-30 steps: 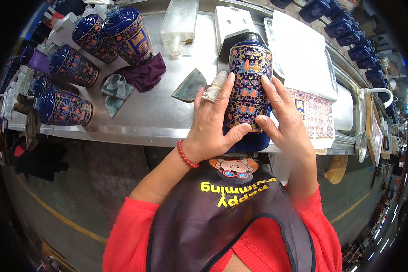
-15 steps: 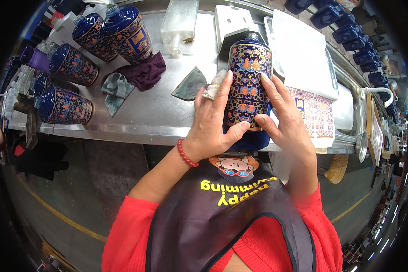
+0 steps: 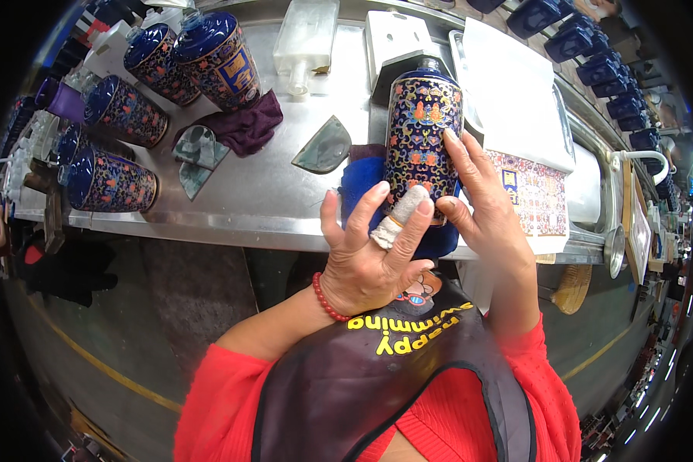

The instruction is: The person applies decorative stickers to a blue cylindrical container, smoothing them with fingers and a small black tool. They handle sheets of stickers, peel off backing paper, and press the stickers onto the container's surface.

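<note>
At a shiny metal table (image 3: 269,185) over gray floor (image 3: 123,331), the loosely curved right hand (image 3: 487,204) leans on a patterned bottle (image 3: 422,131), and the spread-out left hand (image 3: 371,266) touches it.

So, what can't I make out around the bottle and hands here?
All in the head view:
Patterned bottle: its far side faces away from the camera.
Left hand: one fingertip is hidden by a pale wrap.
Apron: its print is partly covered by the left hand.
Right forearm: blurred in part.
Dark heap, far left: too dark to name.
</note>
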A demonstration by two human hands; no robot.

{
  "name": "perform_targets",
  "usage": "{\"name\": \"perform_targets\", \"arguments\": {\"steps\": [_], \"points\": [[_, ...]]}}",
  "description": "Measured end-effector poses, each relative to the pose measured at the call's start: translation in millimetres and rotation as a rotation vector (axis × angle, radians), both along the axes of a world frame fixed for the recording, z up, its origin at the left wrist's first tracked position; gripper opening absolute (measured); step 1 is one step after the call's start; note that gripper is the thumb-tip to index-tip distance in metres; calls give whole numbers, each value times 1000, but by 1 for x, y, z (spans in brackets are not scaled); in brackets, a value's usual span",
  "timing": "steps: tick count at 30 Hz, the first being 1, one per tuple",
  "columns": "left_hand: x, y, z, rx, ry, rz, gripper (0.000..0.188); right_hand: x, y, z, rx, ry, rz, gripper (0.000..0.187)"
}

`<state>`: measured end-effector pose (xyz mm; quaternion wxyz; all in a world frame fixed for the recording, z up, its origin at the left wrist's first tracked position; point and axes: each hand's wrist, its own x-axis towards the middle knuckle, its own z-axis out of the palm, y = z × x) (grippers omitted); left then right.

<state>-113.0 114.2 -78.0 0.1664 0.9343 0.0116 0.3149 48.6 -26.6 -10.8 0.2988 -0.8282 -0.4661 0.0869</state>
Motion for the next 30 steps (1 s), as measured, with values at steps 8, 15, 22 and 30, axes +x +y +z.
{"name": "perform_targets", "arguments": {"steps": [8, 15, 22, 30], "points": [[-6, 5, -7, 18, -154, -80, 51, 1, 1, -5, 14, -32, 2, 58], [-14, 5, -17, -96, -157, 10, 42, 1, 1, -4, 24, -39, -1, 55], [-10, -1, -17, -96, -165, 45, 42, 0, 0, -5, 30, -33, -7, 55], [5, -9, -13, -9, -178, 110, 39, 0, 1, -8, 80, -25, 7, 55]]}}
